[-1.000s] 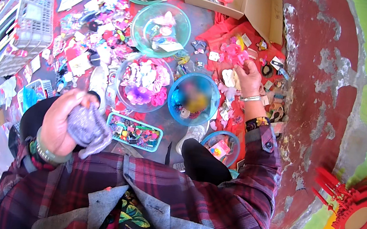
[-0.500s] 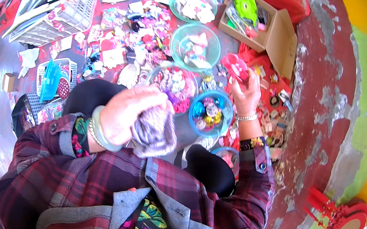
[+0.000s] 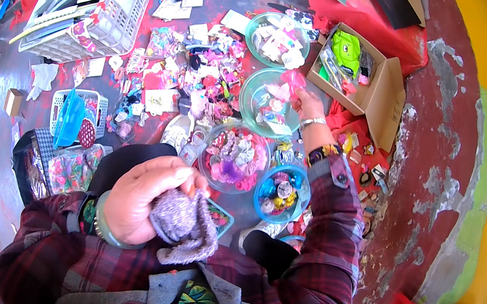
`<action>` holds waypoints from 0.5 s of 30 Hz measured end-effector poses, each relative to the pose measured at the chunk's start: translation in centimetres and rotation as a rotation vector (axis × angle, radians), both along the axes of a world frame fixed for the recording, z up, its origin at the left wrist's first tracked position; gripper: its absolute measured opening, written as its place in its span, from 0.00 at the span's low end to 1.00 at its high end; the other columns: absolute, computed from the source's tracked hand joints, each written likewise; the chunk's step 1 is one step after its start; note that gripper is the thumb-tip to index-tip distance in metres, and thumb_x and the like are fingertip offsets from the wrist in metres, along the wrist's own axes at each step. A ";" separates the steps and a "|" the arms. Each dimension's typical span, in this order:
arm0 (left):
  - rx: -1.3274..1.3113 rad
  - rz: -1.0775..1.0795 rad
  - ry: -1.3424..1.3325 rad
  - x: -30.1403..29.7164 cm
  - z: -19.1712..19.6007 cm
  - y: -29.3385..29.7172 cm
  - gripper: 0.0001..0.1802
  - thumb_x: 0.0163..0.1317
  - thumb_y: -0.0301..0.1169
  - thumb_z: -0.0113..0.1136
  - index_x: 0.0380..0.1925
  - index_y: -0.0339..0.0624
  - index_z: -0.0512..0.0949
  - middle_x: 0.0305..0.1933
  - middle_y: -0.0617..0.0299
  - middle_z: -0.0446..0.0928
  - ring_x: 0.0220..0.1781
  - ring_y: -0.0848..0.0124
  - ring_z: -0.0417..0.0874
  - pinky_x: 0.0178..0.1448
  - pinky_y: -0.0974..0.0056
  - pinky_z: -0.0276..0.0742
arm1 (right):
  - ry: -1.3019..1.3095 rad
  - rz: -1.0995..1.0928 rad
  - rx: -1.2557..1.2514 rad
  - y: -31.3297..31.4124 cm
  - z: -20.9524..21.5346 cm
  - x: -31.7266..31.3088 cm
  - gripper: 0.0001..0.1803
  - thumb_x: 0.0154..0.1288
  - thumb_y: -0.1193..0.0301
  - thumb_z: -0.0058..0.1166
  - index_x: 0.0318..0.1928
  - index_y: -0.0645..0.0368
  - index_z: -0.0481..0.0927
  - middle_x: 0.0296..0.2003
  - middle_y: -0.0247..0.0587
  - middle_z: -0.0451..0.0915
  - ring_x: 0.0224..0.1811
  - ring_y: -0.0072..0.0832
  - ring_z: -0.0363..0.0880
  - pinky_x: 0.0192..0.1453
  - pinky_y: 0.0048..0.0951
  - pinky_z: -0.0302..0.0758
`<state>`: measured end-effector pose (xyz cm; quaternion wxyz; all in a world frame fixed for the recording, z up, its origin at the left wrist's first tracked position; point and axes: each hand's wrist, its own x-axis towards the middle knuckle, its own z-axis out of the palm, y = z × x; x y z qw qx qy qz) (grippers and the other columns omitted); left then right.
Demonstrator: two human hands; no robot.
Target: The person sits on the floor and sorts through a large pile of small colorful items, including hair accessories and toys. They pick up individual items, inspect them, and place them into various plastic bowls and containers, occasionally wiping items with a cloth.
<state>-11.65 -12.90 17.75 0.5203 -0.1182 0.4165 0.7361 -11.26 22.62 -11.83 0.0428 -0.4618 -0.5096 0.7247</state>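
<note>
My left hand (image 3: 144, 197) is closed around a bunched grey-purple knitted cloth (image 3: 178, 221) near my chest, and a flap of it hangs below the fingers. Farther out, my right hand (image 3: 310, 107) reaches forward with its fingers closed on a pinkish-red, partly see-through item (image 3: 294, 80), whose kind I cannot make out. That item is over the right rim of a green see-through bowl (image 3: 245, 109) holding small pink and white pieces. Nearer to me stand a clear bowl (image 3: 201, 167) of scrunchies and a blue bowl (image 3: 257, 200) of shiny colourful balls.
Another green bowl (image 3: 251, 29) with white cards stands farther off, beside an open cardboard box (image 3: 394, 103). Hair accessories (image 3: 205, 69) lie strewn over the floor. A large white plastic crate (image 3: 126, 12) and a smaller white basket (image 3: 57, 102) stand at the left.
My right hand has moved forward and left with the pinkish-red item, from the right side to the green bowl. My left hand has lowered slightly, still gripping the knitted cloth. The view has shifted.
</note>
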 end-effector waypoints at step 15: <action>-0.105 0.077 0.033 -4.1 -0.9 0.0 0.12 0.59 0.31 0.42 0.23 0.34 0.69 0.34 0.47 0.71 0.32 0.65 0.74 0.42 0.63 0.71 | -0.465 -0.047 1.077 11.0 -3.8 -14.1 0.19 0.49 0.69 0.49 0.44 0.61 0.75 0.42 0.54 0.76 0.46 0.46 0.75 0.50 0.36 0.70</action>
